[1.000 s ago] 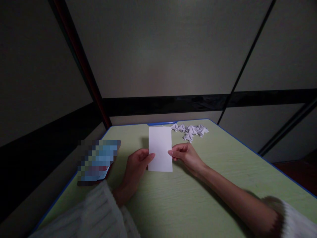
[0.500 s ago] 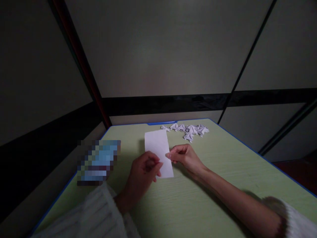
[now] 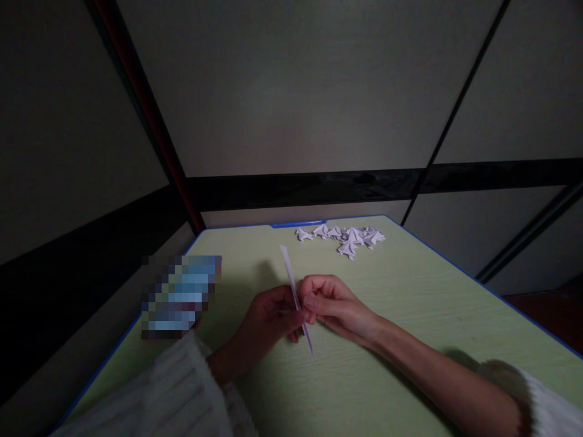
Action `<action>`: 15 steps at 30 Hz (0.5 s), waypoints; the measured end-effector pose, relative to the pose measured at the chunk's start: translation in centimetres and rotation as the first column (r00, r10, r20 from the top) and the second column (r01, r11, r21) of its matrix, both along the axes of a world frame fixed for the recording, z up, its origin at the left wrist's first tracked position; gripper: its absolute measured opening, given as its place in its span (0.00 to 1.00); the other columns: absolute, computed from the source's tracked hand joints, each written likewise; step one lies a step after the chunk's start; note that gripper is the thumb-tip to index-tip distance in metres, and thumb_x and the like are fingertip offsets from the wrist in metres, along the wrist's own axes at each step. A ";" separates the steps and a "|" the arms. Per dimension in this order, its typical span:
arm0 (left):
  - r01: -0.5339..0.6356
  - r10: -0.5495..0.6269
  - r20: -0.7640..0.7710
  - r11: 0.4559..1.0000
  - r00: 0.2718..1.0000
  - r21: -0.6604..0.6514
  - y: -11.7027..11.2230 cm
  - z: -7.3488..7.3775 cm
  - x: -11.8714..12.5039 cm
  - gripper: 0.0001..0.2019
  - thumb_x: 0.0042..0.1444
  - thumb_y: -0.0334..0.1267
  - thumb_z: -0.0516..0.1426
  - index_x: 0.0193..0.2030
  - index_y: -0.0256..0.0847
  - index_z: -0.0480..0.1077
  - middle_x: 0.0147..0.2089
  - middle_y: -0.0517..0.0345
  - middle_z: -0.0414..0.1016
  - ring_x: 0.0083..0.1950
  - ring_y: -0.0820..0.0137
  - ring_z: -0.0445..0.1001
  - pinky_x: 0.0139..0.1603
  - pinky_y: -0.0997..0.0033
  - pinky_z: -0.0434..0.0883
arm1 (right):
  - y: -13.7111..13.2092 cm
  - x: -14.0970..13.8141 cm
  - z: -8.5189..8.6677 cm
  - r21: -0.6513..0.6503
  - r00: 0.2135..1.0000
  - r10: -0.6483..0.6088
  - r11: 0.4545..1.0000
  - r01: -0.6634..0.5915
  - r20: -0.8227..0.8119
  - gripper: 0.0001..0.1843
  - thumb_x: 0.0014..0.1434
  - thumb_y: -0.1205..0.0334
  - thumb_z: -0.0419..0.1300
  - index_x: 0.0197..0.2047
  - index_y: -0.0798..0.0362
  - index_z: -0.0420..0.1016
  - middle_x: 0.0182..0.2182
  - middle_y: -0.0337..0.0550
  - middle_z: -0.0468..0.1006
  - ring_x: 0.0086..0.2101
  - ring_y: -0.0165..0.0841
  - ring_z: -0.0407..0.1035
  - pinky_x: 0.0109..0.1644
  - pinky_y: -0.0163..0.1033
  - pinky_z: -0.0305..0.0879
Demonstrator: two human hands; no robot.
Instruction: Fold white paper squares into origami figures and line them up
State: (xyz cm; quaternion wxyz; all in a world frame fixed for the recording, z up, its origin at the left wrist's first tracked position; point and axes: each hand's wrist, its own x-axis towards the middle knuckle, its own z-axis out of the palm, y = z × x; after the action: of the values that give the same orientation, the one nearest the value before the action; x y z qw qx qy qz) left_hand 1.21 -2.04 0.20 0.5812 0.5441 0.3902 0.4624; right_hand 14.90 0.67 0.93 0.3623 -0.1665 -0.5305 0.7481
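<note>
A white sheet of paper is turned edge-on above the table, so only a thin, slanting strip of it shows. My left hand pinches it from the left, its thumb lying across the lower half. From the right, the thumb and fingers of my right hand are closed at the same sheet, close to the left fingertips. Whether the paper is folded double cannot be made out from this angle. Several small folded white paper figures lie in a cluster behind the hands.
The pale green table has a blue edge. On its left side lies a flat object blurred by pixelation. Light panels with a dark band rise behind the table.
The sheet has turned from facing me broadly to standing edge-on. My left hand has moved slightly right and now grips it, close against my right hand.
</note>
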 end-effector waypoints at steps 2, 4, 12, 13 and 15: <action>0.019 -0.019 -0.006 1.000 1.000 0.005 0.0 0.0 0.0 0.15 0.34 0.48 0.59 0.22 0.38 0.65 0.22 0.57 0.70 0.17 0.76 0.64 0.16 0.76 0.63 | 0.0 0.0 -0.1 0.022 1.000 0.015 1.000 -0.015 0.001 0.15 0.42 0.56 0.61 0.20 0.56 0.61 0.15 0.32 0.63 0.18 0.26 0.62 0.24 0.34 0.59; 0.038 -0.038 -0.006 0.999 0.999 0.012 -0.1 -0.2 0.0 0.14 0.36 0.46 0.59 0.24 0.37 0.66 0.24 0.56 0.71 0.17 0.76 0.64 0.17 0.76 0.63 | -0.1 0.0 -0.3 0.038 1.000 0.027 0.999 -0.027 0.000 0.16 0.41 0.56 0.62 0.21 0.55 0.58 0.15 0.31 0.63 0.19 0.27 0.64 0.22 0.34 0.58; -0.116 0.124 -0.078 0.988 0.989 0.097 0.4 0.2 -0.3 0.07 0.42 0.38 0.54 0.25 0.37 0.67 0.20 0.62 0.67 0.20 0.74 0.64 0.23 0.75 0.62 | 0.5 -0.4 -0.4 0.138 0.945 -0.301 0.949 0.284 0.125 0.12 0.42 0.60 0.59 0.21 0.54 0.58 0.14 0.30 0.60 0.16 0.21 0.52 0.20 0.29 0.46; -0.194 0.205 -0.100 0.975 0.974 0.110 0.9 0.3 -0.6 0.06 0.41 0.38 0.54 0.25 0.37 0.66 0.21 0.62 0.67 0.22 0.73 0.65 0.24 0.75 0.62 | 0.9 -0.3 -0.5 0.164 0.919 -0.373 0.922 0.351 0.129 0.11 0.42 0.60 0.58 0.21 0.54 0.58 0.14 0.31 0.59 0.16 0.22 0.52 0.20 0.30 0.46; -0.346 0.373 -0.160 0.922 0.914 0.173 2.0 0.5 -1.4 0.05 0.40 0.37 0.53 0.21 0.37 0.63 0.19 0.64 0.65 0.22 0.74 0.64 0.23 0.76 0.61 | 1.9 0.1 -0.7 0.211 0.852 -0.508 0.853 0.478 0.126 0.10 0.41 0.61 0.58 0.20 0.54 0.58 0.15 0.32 0.60 0.18 0.23 0.53 0.22 0.31 0.47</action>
State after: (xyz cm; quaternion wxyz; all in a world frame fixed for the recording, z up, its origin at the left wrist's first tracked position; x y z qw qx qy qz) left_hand -0.21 -0.04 0.71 0.4063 0.5441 0.5038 0.5339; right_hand 14.96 2.54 0.25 0.5068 -0.3311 -0.5625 0.5631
